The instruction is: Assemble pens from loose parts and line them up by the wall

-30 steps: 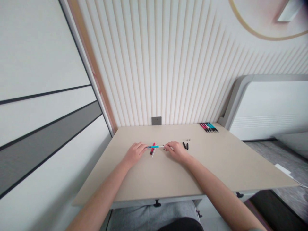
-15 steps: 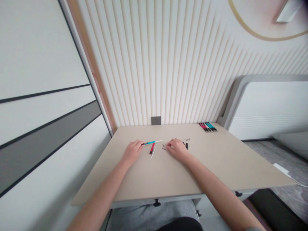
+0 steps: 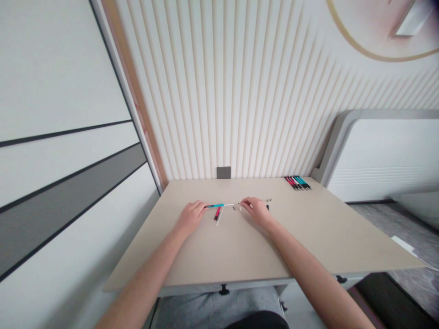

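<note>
Turquoise barrel (image 3: 216, 205) with white refill (image 3: 228, 204): grasping in left grip (image 3: 190, 217); pinching tiny dark part (image 3: 239, 204) in right grip (image 3: 258, 212), apparently aligning with refill, next needing precise fitting.

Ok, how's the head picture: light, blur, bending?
Head view: soft, even light, no strong glare on the desk; faint shadow under the right hand; small parts beside it too soft to identify; wide-angle stretch, wall ribs fanning outward.
</note>
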Tool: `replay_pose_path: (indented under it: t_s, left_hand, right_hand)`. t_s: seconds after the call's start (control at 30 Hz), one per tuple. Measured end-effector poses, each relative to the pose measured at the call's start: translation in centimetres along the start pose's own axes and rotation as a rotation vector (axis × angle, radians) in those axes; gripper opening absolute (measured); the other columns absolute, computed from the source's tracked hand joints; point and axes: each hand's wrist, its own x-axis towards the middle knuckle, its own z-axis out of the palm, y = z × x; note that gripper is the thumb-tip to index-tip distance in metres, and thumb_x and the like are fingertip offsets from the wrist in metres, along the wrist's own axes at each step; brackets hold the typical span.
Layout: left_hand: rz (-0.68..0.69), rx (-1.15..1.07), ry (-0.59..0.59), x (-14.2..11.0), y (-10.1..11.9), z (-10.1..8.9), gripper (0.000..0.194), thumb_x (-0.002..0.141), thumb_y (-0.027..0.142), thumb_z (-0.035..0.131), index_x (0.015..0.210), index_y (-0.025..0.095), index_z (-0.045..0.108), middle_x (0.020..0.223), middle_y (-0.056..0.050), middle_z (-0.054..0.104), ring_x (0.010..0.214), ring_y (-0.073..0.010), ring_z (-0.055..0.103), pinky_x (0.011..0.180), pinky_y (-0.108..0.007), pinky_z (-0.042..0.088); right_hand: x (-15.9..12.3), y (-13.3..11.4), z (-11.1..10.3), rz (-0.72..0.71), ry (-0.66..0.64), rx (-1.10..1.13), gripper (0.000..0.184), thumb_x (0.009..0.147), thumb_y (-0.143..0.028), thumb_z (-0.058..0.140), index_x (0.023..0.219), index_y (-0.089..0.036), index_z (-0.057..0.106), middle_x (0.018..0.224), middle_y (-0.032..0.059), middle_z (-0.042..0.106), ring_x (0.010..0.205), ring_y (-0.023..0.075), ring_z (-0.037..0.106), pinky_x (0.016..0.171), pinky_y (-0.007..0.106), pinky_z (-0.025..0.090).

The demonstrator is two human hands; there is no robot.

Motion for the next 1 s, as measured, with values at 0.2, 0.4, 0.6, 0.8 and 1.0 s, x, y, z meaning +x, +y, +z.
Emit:
replay_pose_path:
  t_s: [0.2,0.4,0.6,0.8,1.0]
  left_hand:
    - [0.003,0.006,-0.005,0.0,0.2,0.0,0.020,0.096,0.028,0.042,0.103,0.020,0.059,0.096,-0.004,0.064,0.087,-0.0167,0.058,0.077,-0.030,0.041]
    - [0.025,0.001,-0.010,-0.1,0.2,0.0,0.022,0.097,0.028,0.040,0.103,0.021,0.060,0.095,-0.004,0.064,0.085,-0.0161,0.058,0.076,-0.029,0.041]
    - [0.035,0.013,-0.018,-0.1,0.1,0.3,0.020,0.096,0.027,0.042,0.104,0.020,0.059,0.096,-0.005,0.064,0.086,-0.0167,0.058,0.076,-0.030,0.041]
    - [0.057,-0.011,-0.030,-0.1,0.1,0.4,0.022,0.096,0.026,0.040,0.105,0.021,0.060,0.094,-0.005,0.064,0.085,-0.0163,0.058,0.076,-0.030,0.041]
    - [0.098,-0.048,-0.074,0.0,0.6,0.1,0.022,0.097,0.029,0.041,0.107,0.021,0.059,0.095,-0.004,0.065,0.086,-0.0160,0.059,0.078,-0.030,0.041]
  right_hand:
    - [0.1,-0.1,0.2,-0.059,0.009,0.007,0.022,0.091,-0.034,0.050,0.088,-0.021,0.068,0.082,0.0039,0.069,0.077,0.0161,0.060,0.076,0.028,0.041]
    - [0.1,-0.3,0.3,-0.094,0.008,-0.013,0.020,0.091,-0.033,0.052,0.088,-0.021,0.067,0.080,0.0028,0.069,0.076,0.0161,0.060,0.076,0.028,0.040]
    - [0.1,-0.5,0.4,-0.112,0.002,-0.023,0.019,0.091,-0.032,0.052,0.088,-0.021,0.067,0.081,0.0029,0.069,0.076,0.0163,0.060,0.076,0.030,0.040]
    - [0.0,-0.7,0.4,-0.156,0.029,0.029,0.012,0.089,-0.028,0.056,0.089,-0.022,0.066,0.083,0.0028,0.068,0.079,0.0166,0.060,0.078,0.031,0.041]
    - [-0.3,-1.8,0.4,-0.211,0.015,0.088,0.016,0.090,-0.032,0.055,0.099,-0.022,0.065,0.087,0.0047,0.068,0.082,0.0173,0.061,0.080,0.033,0.042]
